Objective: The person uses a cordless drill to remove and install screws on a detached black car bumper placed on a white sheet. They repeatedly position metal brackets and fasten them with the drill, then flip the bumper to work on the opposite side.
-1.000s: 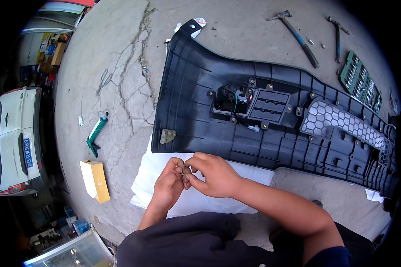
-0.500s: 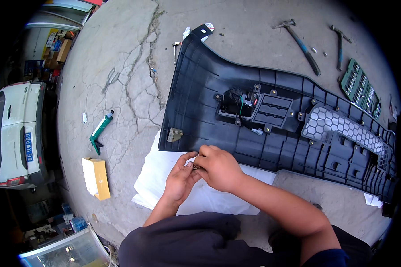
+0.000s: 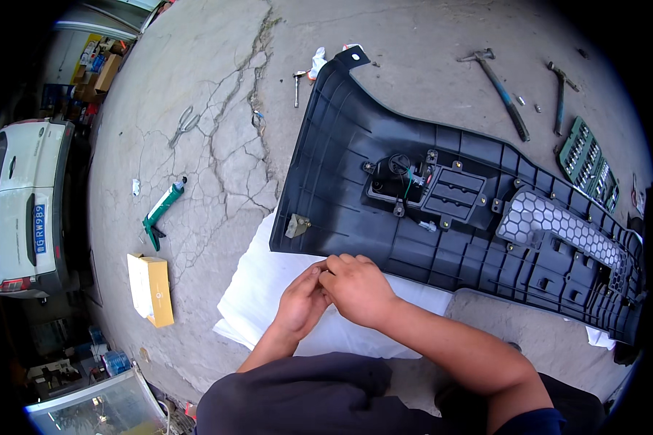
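My left hand (image 3: pixel 300 306) and my right hand (image 3: pixel 361 291) meet at the fingertips above a white sheet (image 3: pixel 250 275). Both are closed in a pinch around something small, which the fingers hide. Just beyond them lies a large black plastic bumper (image 3: pixel 341 181), its ribbed inner side up. A small metal bracket (image 3: pixel 296 225) sits at its near left corner. Mounted in its middle are a lamp unit (image 3: pixel 397 170) with loose wires and a rectangular grille panel (image 3: pixel 453 192). A grey honeycomb mesh (image 3: pixel 537 214) fills the opening farther right.
Two hammers (image 3: pixel 502 98) (image 3: pixel 561 98) and a green socket case (image 3: pixel 591 167) lie beyond the bumper. A ratchet (image 3: pixel 297 88) is near its far left corner. Leftward are a green caulking gun (image 3: pixel 161 210), scissors (image 3: pixel 185 125), a yellow-and-white box (image 3: pixel 151 290) and a parked white car (image 3: pixel 33 203).
My fingertips have drawn closer together, and the right hand now covers more of the left fingers. The view has shifted slightly, so the bumper appears lower and farther right.
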### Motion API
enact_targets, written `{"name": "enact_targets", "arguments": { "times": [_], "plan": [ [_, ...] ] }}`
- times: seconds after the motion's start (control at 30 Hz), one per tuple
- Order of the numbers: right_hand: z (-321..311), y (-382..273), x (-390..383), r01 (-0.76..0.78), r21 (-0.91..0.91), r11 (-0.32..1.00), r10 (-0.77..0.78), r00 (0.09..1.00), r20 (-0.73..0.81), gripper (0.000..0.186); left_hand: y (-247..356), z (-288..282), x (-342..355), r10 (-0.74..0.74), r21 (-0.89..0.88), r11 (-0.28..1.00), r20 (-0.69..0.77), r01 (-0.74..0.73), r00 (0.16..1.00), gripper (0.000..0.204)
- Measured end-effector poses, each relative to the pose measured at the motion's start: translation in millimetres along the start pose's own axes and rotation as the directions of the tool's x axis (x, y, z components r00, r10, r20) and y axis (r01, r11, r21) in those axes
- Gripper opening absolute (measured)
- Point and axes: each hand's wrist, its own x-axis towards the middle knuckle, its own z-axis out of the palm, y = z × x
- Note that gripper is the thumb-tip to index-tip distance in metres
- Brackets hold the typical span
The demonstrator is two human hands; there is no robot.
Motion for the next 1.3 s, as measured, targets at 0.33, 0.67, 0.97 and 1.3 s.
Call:
{"name": "enact_targets", "arguments": {
  "times": [0.33, 0.67, 0.97, 1.3],
  "plan": [
    [0.1, -10.6, 10.2, -0.003, -0.217, 0.976, 0.037, 0.988, 0.153, 0.019, -3.7, -6.2, 3.7, -0.024, -0.061, 0.998, -0.065, 0.02, 0.998, 0.046],
    [0.4, -15.3, 13.3, -0.116, -0.032, 0.993, 0.117, 0.991, 0.058, 0.019, -9.7, -11.1, 3.8, 0.017, -0.068, 0.997, -0.135, -0.027, 0.991, 0.033],
    [-16.0, -4.1, 29.0, -0.275, 0.44, 0.855, 0.23, 0.961, 0.154, 0.016, -7.3, -13.3, 3.2, 0.109, 0.007, 0.994, -0.17, -0.109, 0.979, 0.027],
    [-11.9, 23.0, 40.7, -0.269, 0.696, 0.666, 0.366, 0.931, 0.009, 0.017, 17.2, -8.1, -1.0, 0.665, 0.796, 0.557, -0.256, -0.238, 0.701, 0.026]
  ]
}}
